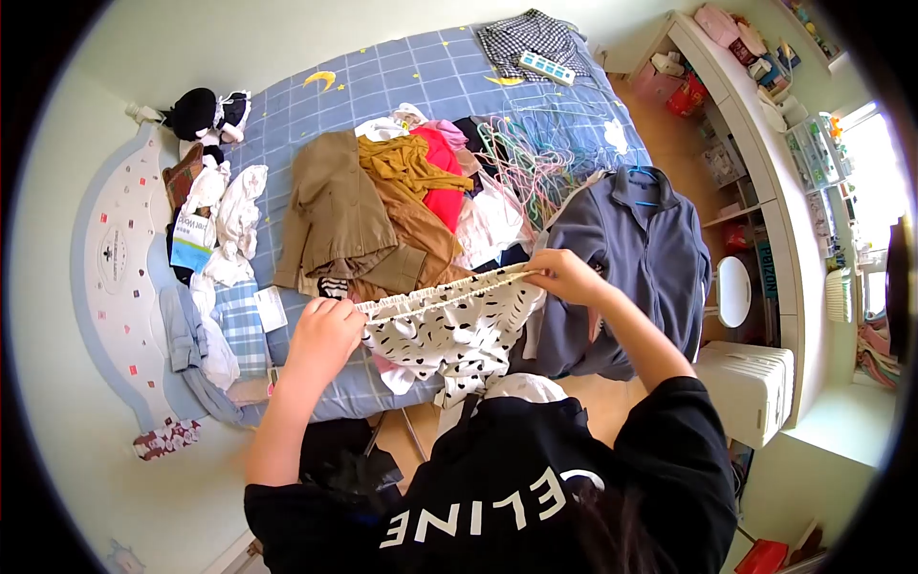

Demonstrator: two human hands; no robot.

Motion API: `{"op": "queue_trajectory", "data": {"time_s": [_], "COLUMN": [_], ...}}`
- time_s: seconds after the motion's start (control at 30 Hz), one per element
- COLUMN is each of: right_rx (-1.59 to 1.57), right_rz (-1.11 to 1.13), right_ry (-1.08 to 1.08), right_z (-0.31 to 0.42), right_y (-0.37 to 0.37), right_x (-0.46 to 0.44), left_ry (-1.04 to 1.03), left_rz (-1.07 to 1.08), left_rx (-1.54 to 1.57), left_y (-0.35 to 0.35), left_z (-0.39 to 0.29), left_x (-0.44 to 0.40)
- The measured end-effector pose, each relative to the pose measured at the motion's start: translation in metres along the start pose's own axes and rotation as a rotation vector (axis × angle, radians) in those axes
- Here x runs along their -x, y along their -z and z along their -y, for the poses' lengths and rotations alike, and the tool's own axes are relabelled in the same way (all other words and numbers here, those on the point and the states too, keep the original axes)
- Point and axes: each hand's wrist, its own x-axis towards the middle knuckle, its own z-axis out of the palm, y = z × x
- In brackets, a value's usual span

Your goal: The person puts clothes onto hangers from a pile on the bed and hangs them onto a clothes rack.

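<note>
A pair of white elastic-waist pants (449, 330) with black marks hangs stretched between my hands; its lower part is bunched, so the leg length is unclear. My left hand (330, 335) is closed on the left end of the waistband. At the other end, my right hand (566, 277) pinches the waistband. Just beyond lies a heap of clothes with a brown jacket (337, 206), a mustard garment (411, 167) and a red garment (442, 177). Right of my right hand, a dark grey zip jacket (636, 249) is spread out.
Tangled colourful hangers (531, 167) lie beside the heap on the blue checked bed (382, 81). Checked black-and-white cloth (521, 38) and a power strip (547, 67) lie at the far end. Clothes (239, 206) line the headboard (120, 258). A white suitcase (751, 387) stands right.
</note>
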Motion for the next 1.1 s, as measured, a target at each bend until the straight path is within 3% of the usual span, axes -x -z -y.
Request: {"op": "queue_trajectory", "data": {"time_s": [0.13, 0.2, 0.27, 0.33, 0.4, 0.43, 0.57, 0.63, 0.73, 0.77, 0.8, 0.87, 0.9, 1.0, 1.03, 1.1], "right_rx": [-0.535, -0.455, -0.622, -0.596, -0.561, -0.327, -0.227, -0.293, -0.46, -0.506, -0.711, -1.118, -1.269, -1.582, -1.65, -1.724], "right_rz": [-0.192, -0.168, -0.27, -0.321, -0.656, -0.805, -0.774, -0.766, -0.798, -0.809, -0.9, -1.079, -1.11, -0.993, -0.968, -0.941], "right_ry": [-0.197, -0.312, -0.332, -0.448, -0.585, -0.694, -1.127, -1.088, -0.967, -0.926, -0.925, -0.891, -0.917, -0.694, -0.639, -0.576], "right_z": [-0.126, -0.174, -0.214, -0.267, -0.318, -0.357, -0.41, -0.434, -0.447, -0.442, -0.433, -0.404, -0.372, -0.319, -0.311, -0.293], "right_y": [-0.043, -0.053, -0.068, -0.079, -0.103, -0.12, -0.127, -0.138, -0.145, -0.144, -0.143, -0.139, -0.123, -0.107, -0.107, -0.105], "right_x": [-0.055, -0.086, -0.114, -0.134, -0.151, -0.155, -0.164, -0.166, -0.166, -0.165, -0.164, -0.17, -0.174, -0.16, -0.153, -0.136], "left_ry": [0.181, 0.229, 0.301, 0.379, 0.477, 0.538, 0.65, 0.659, 0.907, 0.937, 0.97, 1.156, 1.174, 1.106, 1.0, 0.942], "left_rz": [0.056, 0.068, 0.113, 0.159, 0.19, 0.219, 0.096, 0.015, 0.026, -0.072, -0.101, 0.132, 0.204, 0.346, 0.266, 0.204], "left_rx": [0.175, 0.215, 0.318, 0.368, 0.325, 0.364, 0.519, 0.586, 0.588, 0.552, 0.532, 0.428, 0.319, 0.106, -0.037, 0.117], "left_y": [-0.063, -0.099, -0.135, -0.168, -0.204, -0.226, -0.284, -0.312, -0.326, -0.346, -0.348, -0.341, -0.328, -0.303, -0.303, -0.312], "left_z": [0.048, 0.078, 0.098, 0.11, 0.12, 0.129, 0.144, 0.151, 0.156, 0.166, 0.172, 0.176, 0.17, 0.162, 0.156, 0.162], "left_x": [-0.06, -0.094, -0.124, -0.15, -0.164, -0.165, -0.16, -0.153, -0.157, -0.149, -0.153, -0.162, -0.174, -0.195, -0.194, -0.185]}}
